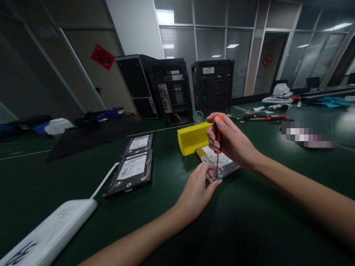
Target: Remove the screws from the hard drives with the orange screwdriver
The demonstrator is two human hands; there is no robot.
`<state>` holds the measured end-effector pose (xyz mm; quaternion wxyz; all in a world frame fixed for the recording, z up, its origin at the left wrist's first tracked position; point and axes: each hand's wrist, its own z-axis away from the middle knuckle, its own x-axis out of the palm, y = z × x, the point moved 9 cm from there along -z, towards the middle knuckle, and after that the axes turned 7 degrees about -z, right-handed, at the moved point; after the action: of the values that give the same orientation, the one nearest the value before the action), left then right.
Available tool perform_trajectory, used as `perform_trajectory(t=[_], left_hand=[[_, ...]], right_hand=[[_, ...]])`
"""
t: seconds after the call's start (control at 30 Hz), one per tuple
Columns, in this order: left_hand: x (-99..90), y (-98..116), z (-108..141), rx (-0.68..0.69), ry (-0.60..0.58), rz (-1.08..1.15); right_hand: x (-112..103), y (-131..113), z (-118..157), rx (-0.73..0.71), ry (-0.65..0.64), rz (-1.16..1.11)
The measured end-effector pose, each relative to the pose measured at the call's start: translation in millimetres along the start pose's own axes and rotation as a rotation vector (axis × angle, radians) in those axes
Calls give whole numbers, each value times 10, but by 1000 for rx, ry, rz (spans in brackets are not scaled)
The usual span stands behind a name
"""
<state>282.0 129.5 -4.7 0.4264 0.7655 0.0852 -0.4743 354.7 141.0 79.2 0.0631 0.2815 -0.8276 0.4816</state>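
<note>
Orange and black on its handle, the screwdriver stands nearly upright, its thin metal shaft pointing down at the near-left corner of a label-up hard drive on the bench. The right hand is wrapped round the handle, hiding part of the drive; the left hand curls thumb and fingers about the tip, though what it grips I cannot tell. A yellow bin stands just behind; two more drives lie leftward.
</note>
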Motion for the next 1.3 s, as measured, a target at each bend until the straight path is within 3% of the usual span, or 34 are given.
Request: perform_trajectory(t=[0.73,1.3], left_hand=[[12,-93,-19,-22,-12,29],[3,-73,3,-35,-8,38]], right_hand=[[59,-54,37,-65,-38,45],[45,-75,23,-37,-28,16]])
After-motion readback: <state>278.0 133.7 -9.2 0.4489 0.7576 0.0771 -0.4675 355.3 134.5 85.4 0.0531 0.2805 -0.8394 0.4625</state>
